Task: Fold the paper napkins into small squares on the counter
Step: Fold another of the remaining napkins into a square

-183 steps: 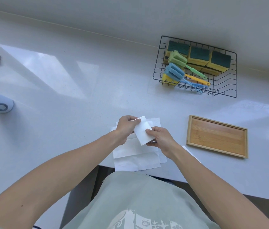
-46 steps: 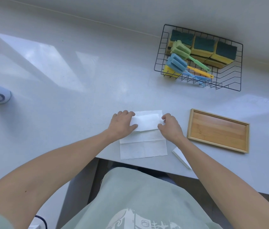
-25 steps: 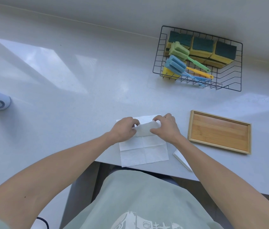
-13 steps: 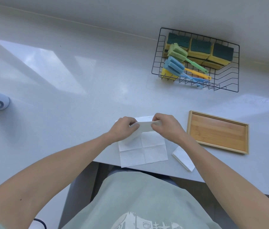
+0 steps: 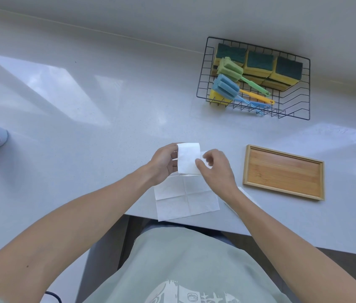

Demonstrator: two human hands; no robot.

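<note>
White paper fills the middle of our view: the small folded white napkin square [image 5: 188,158] is now lifted off the pale grey counter [image 5: 85,132] and held upright between both hands. Half a second ago it was a longer strip bent over low above the sheet; now its last fold is closed and we hold a compact square.

Our left hand [image 5: 163,164] pinches the square's left edge, thumb in front and fingers behind. Our right hand [image 5: 215,168] pinches the lower right corner with thumb and forefinger, the other fingers curled loosely.

Below the hands, 1 unfolded white napkin with cross creases [image 5: 185,196] lies flat at the counter's near edge, slightly overhanging it. A finished folded white napkin [image 5: 243,196] rests just right of it, partly hidden by our right forearm (only a sliver shows).

So we judge that this napkin is essentially done; it wants setting down, likely beside the finished one or toward the rectangular bamboo tray [image 5: 284,171], which holds nothing. The creased sheet looks like the next to fold.

The black wire basket of sponges and brushes [image 5: 255,77] stands well apart at the back.
</note>
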